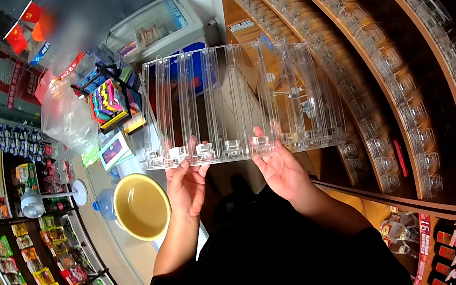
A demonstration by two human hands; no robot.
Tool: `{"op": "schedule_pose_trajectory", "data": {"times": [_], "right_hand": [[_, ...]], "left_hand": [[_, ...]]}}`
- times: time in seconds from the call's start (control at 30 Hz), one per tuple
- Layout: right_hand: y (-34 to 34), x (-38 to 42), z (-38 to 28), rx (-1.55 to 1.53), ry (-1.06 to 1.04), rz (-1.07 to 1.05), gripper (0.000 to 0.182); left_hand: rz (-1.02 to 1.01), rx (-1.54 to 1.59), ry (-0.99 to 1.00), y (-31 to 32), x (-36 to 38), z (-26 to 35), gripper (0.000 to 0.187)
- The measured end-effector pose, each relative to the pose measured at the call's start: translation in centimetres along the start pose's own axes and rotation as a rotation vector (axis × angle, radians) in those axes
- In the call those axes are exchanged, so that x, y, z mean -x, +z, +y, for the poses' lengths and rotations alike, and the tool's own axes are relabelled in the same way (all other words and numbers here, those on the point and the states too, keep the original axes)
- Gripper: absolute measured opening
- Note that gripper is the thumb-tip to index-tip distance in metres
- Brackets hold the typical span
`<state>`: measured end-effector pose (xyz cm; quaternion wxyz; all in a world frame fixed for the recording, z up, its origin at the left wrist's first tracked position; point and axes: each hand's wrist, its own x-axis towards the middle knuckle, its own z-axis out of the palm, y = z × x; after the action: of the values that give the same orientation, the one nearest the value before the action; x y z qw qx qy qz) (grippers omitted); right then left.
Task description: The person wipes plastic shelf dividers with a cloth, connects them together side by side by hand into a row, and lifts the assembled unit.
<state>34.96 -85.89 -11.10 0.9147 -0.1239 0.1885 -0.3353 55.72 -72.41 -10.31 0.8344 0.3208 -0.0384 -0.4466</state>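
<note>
A clear plastic shelf divider tray (227, 104), with several long parallel channels, is held up in front of me. My left hand (186, 187) grips its near edge left of the middle, thumb on top and fingers underneath, partly seen through the plastic. My right hand (282, 170) holds the same edge right of the middle in a similar way. Small clear stops (233, 147) line the near ends of the channels. Nothing lies in the channels that I can make out.
Wooden shelves (369, 39) with rows of clear plastic holders rise on the right. A yellow basin (142, 207) sits on the counter at left, close to my left forearm. Beyond are a lighter display box (108, 104) and a white chest freezer (158, 29). Snack racks (37, 247) stand far left.
</note>
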Motion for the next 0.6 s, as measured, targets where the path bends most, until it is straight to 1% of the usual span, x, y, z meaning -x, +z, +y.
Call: {"op": "schedule_pose_trajectory", "data": {"times": [0.13,0.2,0.23,0.27,0.33,0.37,0.47,0.5,0.53,0.6], "right_hand": [[0.6,-0.9,-0.3,0.030,-0.041,-0.057,0.072],[0.6,-1.2,-0.8,0.201,-0.035,-0.141,0.077],[0.3,-1.4,-1.3,0.190,-0.003,-0.172,0.087],[0.2,-1.6,-1.7,0.191,-0.008,-0.170,0.087],[0.0,-1.9,-2.4,0.301,0.069,-0.183,0.099],[0.0,-2.1,-2.8,0.300,0.065,-0.182,0.099],[0.1,-3.1,-4.1,0.764,-0.108,-0.465,0.116],[0.0,-3.7,-4.3,0.920,-0.214,-0.513,0.116],[-0.3,-4.2,-4.7,0.920,-0.221,-0.513,0.116],[-1.6,-5.0,-5.1,1.217,-0.268,-0.554,0.111]], "left_hand": [[-0.005,-0.019,-0.006,0.3,-2.7,1.1,0.081],[-0.050,-0.026,0.009,0.3,-4.1,1.9,0.083],[-0.046,-0.043,0.019,0.4,-4.7,2.4,0.084],[-0.039,-0.052,0.026,0.7,-5.2,2.9,0.085],[-0.055,-0.088,0.015,0.4,-6.3,4.2,0.086],[-0.054,-0.100,0.017,0.7,-6.7,4.6,0.087],[-0.072,-0.133,0.011,1.0,-8.5,6.1,0.086],[-0.056,-0.149,0.002,1.8,-9.1,6.7,0.086],[-0.049,-0.157,-0.008,2.4,-9.8,7.3,0.087],[-0.080,-0.136,-0.045,2.3,-11.6,8.7,0.086]]}}
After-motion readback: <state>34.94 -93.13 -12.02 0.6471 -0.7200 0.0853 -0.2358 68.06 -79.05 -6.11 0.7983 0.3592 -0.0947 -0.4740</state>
